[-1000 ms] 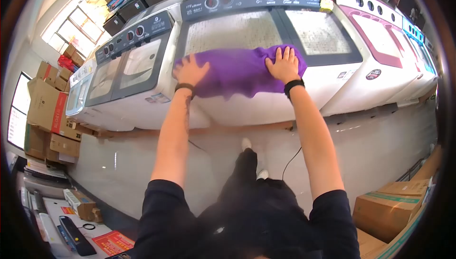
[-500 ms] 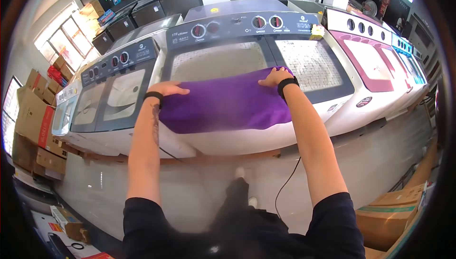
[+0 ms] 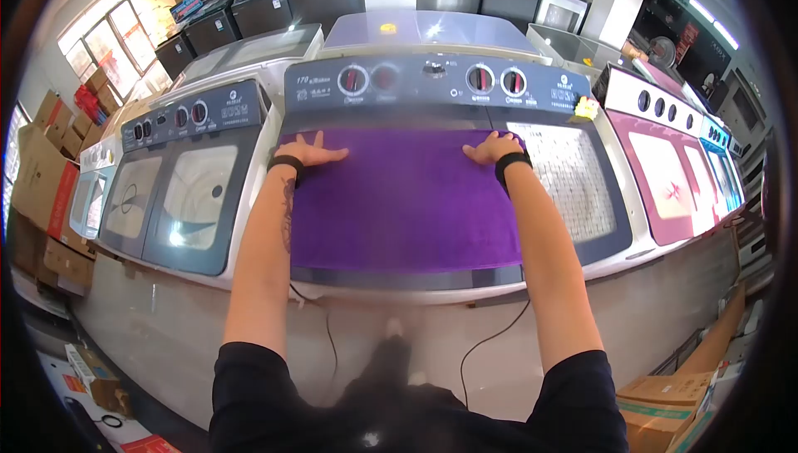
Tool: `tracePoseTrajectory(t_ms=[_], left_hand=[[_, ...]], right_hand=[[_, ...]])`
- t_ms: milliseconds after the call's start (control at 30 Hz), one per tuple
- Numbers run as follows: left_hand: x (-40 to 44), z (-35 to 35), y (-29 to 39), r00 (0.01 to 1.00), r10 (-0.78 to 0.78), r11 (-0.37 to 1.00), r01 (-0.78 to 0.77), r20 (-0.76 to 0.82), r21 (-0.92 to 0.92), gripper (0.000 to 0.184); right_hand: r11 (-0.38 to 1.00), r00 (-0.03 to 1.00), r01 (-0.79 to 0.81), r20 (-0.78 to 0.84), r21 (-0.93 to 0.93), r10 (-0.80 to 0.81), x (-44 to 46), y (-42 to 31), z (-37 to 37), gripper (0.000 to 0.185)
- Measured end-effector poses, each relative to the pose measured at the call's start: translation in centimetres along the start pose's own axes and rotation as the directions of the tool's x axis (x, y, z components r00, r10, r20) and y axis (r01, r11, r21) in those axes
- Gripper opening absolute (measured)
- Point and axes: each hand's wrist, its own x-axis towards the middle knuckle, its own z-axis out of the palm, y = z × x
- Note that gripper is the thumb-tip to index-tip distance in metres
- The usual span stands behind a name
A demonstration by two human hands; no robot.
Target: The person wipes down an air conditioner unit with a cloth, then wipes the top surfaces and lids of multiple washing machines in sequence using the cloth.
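While the purple cloth [image 3: 403, 212] is laid flat across the washing machine [image 3: 416, 79] at frame centre, its upper corners are covered by the left hand [image 3: 304, 152] and right hand [image 3: 498, 149], grips unclenched, thumbs splayed; the patterned window [image 3: 578, 179], centre right, is left mostly uncovered.

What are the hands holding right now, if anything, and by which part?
The left hand is on the purple cloth at its far left corner, the right hand at its far right; whether they grip or only press cannot be told.
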Motion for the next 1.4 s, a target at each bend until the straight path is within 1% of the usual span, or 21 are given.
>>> tracePoseTrajectory(t_ms=[33, 67, 167, 233, 300, 367, 400, 500, 533, 633, 667, 767, 900, 933, 1033, 1067, 1167, 1200, 1300, 1400], left_hand=[[-0.3, -0.6, 0.9, 1.0, 0.017, 1.0, -0.017, -0.009, 0.002, 0.11], [-0.8, -1.2, 1.6, 1.0, -0.001, 0.995, 0.002, -0.012, 0.096, 0.11], [-0.5, -3.1, 2.9, 0.996, 0.029, 0.988, -0.041, 0.084, 0.148, 0.111], [2.1, -2.8, 3.0, 1.0, 0.011, 0.978, -0.015, 0.022, 0.207, 0.112], [4.2, -2.8, 2.8, 0.999, 0.039, 0.967, -0.033, -0.02, 0.254, 0.112], [5.7, -3.0, 2.6, 0.993, 0.116, 0.947, -0.102, -0.027, 0.306, 0.113], [7.0, -2.9, 2.6, 0.994, 0.102, 0.95, -0.085, -0.04, 0.302, 0.113], [4.6, -4.1, 4.0, 0.999, 0.042, 0.957, -0.048, 0.027, 0.285, 0.11], [5.9, -3.6, 3.8, 1.0, -0.007, 0.958, 0.004, 0.011, 0.288, 0.11], [4.4, -3.9, 4.2, 0.999, 0.015, 0.963, -0.003, -0.042, 0.269, 0.11], [4.4, -3.6, 4.1, 0.998, 0.015, 0.967, 0.0, -0.058, 0.255, 0.11], [5.0, -2.8, 3.6, 0.995, 0.014, 0.973, 0.008, -0.094, 0.231, 0.11], [6.1, -2.5, 3.3, 0.994, 0.025, 0.97, 0.002, -0.111, 0.244, 0.109], [5.8, -2.3, 3.3, 0.993, 0.023, 0.972, 0.005, -0.118, 0.233, 0.109], [3.8, -2.2, 1.6, 0.989, 0.104, 0.979, -0.084, -0.105, 0.184, 0.11], [3.9, -1.8, 0.9, 0.989, 0.111, 0.977, -0.09, -0.101, 0.194, 0.11], [1.9, -0.4, 0.1, 0.99, 0.083, 0.978, -0.06, -0.11, 0.2, 0.109], [1.0, 0.1, -0.1, 0.988, 0.081, 0.975, -0.051, -0.13, 0.218, 0.107], [-1.8, 1.8, -0.7, 0.984, 0.075, 0.976, -0.039, -0.162, 0.214, 0.106], [-5.7, 4.1, -1.3, 0.991, 0.047, 0.973, -0.017, -0.125, 0.231, 0.104]], right_hand=[[1.0, 1.0, -0.009, 0.002, 0.007, 0.009, 0.5, -0.3, -0.4, 0.103], [1.0, 1.0, -0.019, 0.008, 0.012, 0.019, 0.9, -0.6, -0.8, 0.102], [1.0, 0.999, -0.028, 0.03, -0.01, 0.028, 3.4, -1.4, -1.3, 0.103], [1.0, 0.999, -0.025, 0.044, -0.017, 0.026, 4.6, -2.2, -2.3, 0.103], [0.998, 0.998, -0.052, 0.029, -0.018, 0.052, 5.7, -3.1, -2.8, 0.102], [0.997, 0.998, -0.059, -0.023, 0.055, 0.06, 6.8, -3.8, -2.9, 0.102], [0.997, 0.997, -0.066, -0.037, 0.044, 0.068, 7.6, -4.0, -2.8, 0.102], [0.991, 0.991, -0.132, 0.012, -0.017, 0.133, 8.4, -4.9, -3.5, 0.102], [0.99, 0.99, -0.14, 0.017, 0.004, 0.14, 9.1, -4.9, -3.2, 0.102], [0.988, 0.988, -0.155, 0.018, 0.009, 0.154, 8.9, -5.2, -3.3, 0.102], [0.987, 0.988, -0.152, 0.027, 0.046, 0.151, 8.5, -5.1, -3.6, 0.104], [0.986, 0.986, -0.145, -0.075, 0.08, 0.151, 10.6, -4.5, -1.5, 0.103], [0.983, 0.981, -0.074, -0.165, 0.169, 0.103, 8.7, -4.5, -0.5, 0.098], [0.986, 0.976, -0.065, -0.197, 0.156, 0.096, 9.0, -4.3, 0.2, 0.098], [0.993, 0.987, 0.017, -0.158, 0.12, 0.002, 8.5, -3.0, 1.0, 0.092], [0.995, 0.987, 0.032, -0.158, 0.099, -0.016, 8.0, -2.4, 1.3, 0.09], [0.993, 0.99, 0.052, -0.139, 0.102, -0.037, 4.5, -1.6, 1.9, 0.09], [0.992, 0.986, 0.06, -0.162, 0.113, -0.042, 3.5, -1.3, 2.4, 0.089], [0.991, 0.968, 0.122, -0.229, 0.058, -0.106, 1.2, 0.7, 4.7, 0.088], [0.984, 0.96, 0.162, -0.241, 0.072, -0.141, -3.0, 3.5, 6.5, 0.086]])
